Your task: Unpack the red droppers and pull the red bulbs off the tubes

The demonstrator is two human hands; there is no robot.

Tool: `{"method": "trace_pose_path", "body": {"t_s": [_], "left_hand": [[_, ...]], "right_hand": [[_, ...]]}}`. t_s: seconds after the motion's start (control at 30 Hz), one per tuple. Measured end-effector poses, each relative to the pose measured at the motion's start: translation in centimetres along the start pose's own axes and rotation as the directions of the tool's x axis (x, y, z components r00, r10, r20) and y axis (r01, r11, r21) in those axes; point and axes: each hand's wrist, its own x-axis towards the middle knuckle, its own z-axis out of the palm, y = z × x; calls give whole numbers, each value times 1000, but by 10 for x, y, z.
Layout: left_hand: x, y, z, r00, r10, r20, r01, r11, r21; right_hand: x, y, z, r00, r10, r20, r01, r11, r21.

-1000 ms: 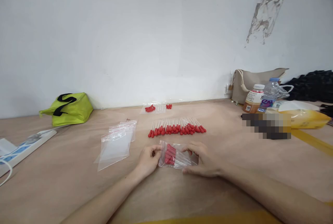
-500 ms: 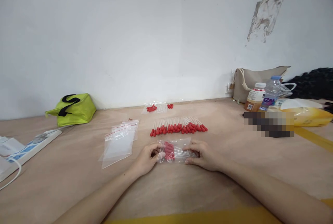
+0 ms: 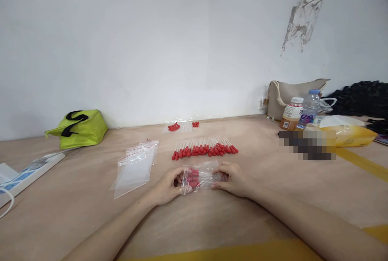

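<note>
A clear plastic bag (image 3: 206, 168) lies between my hands with several red-tipped sticks (image 3: 194, 177) inside, their red ends to the left. My left hand (image 3: 171, 186) is closed on the bag's left end, by the red tips. At the other end my right hand (image 3: 232, 180) pinches the bag near the pale stick ends. Just beyond, a row of loose red-tipped sticks (image 3: 206, 149) lies on the table, red ends toward me. Flat to the left is a small stack of clear zip bags (image 3: 135, 172).
Filled clear bags (image 3: 178, 126) lie near the wall. A lime-green bag (image 3: 87, 129) and a power strip (image 3: 33, 174) are at left. Bottles (image 3: 292, 113), a grey bag (image 3: 279, 99) and a yellow tissue pack (image 3: 348, 133) stand at right. Yellow tape (image 3: 212, 255) runs along the front.
The held bag and both hands have shifted slightly left in view, and the red tips sit closer to my left fingers. The whole scene has also moved a little left.
</note>
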Motion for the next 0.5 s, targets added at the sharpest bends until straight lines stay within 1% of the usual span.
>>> {"method": "trace_pose_path", "body": {"t_s": [0.1,0.17,0.33,0.43,0.5], "left_hand": [[0,4,-1,998,48,38,-49,999,22],[0,6,-2,996,81,32,-83,994,77],[-4,7,-1,992,128,-10,-124,976,181],[-4,6,-2,986,166,11,-164,961,221],[-3,3,-3,984,178,20,-179,961,211]], "right_hand": [[-1,2,2,1000,-5,-9,5,1000,-11],[-1,2,2,1000,-7,-11,7,1000,-14],[-1,1,2,1000,-3,-12,3,1000,-16],[-2,1,2,1000,-10,-13,9,1000,-24],[-1,1,2,1000,-10,-15,10,1000,-30]]}}
